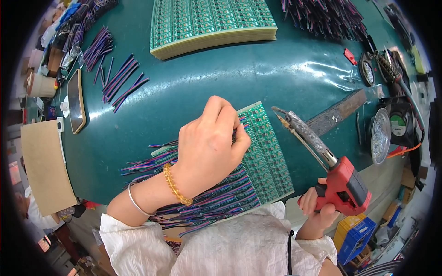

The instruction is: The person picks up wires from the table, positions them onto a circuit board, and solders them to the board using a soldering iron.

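Note:
A green circuit board panel (269,161) lies on the table in front of me, tilted. Rows of thin multicoloured wires (216,195) run across its left part and stick out past that edge. Over the panel's upper part, my left hand (207,138) is closed in a pinch, with coloured wire ends showing beside the fingertips. The fingers partly hide what they grip. My right hand (317,207) is wrapped round the handle of a red soldering gun (347,186). Its tip points up and left, just off the panel's right edge and apart from it.
A thick stack of green panels (212,25) stands at the back, beside a heap of wires (327,18). Loose wires (120,80) and a phone (76,101) lie left. On the right are a dark bar (338,112), a metal dish (380,135) and a black fan (401,122).

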Available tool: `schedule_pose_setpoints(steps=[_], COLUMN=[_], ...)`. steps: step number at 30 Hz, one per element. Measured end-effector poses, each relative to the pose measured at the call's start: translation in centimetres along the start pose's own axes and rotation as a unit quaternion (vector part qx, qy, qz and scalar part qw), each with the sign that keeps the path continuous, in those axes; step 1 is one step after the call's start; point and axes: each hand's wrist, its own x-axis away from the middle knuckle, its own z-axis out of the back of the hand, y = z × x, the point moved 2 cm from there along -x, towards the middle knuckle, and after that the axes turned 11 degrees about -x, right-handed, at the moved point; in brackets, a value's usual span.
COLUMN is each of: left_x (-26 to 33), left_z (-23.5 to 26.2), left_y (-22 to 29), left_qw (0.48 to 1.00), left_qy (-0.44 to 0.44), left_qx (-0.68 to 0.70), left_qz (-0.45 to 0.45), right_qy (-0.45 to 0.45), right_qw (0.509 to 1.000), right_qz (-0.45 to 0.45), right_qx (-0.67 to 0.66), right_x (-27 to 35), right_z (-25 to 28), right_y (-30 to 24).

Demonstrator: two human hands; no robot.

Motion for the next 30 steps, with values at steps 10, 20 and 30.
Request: schedule_pose_setpoints(steps=[10, 20, 30], left_x=[0.0, 0.2, -1.9], left_z=[0.3, 1.6, 7.4], left_y=[0.0, -0.2, -7.4], left_qw=[1.000, 1.000, 0.945], left_qy=[-0.013, -0.026, 0.032], left_qx=[-0.001, -0.001, -0.318], left_qz=[0.002, -0.007, 0.072], right_qy=[0.001, -0.021, -0.022], right_qw=[1.000, 0.998, 0.997], right_qz=[0.022, 0.054, 0.041], right_qx=[0.007, -0.008, -0.056], right_x=[0.2, 0.1, 0.2], right_z=[0.4, 1.0, 1.3], right_y=[0.7, 1.6, 1.5])
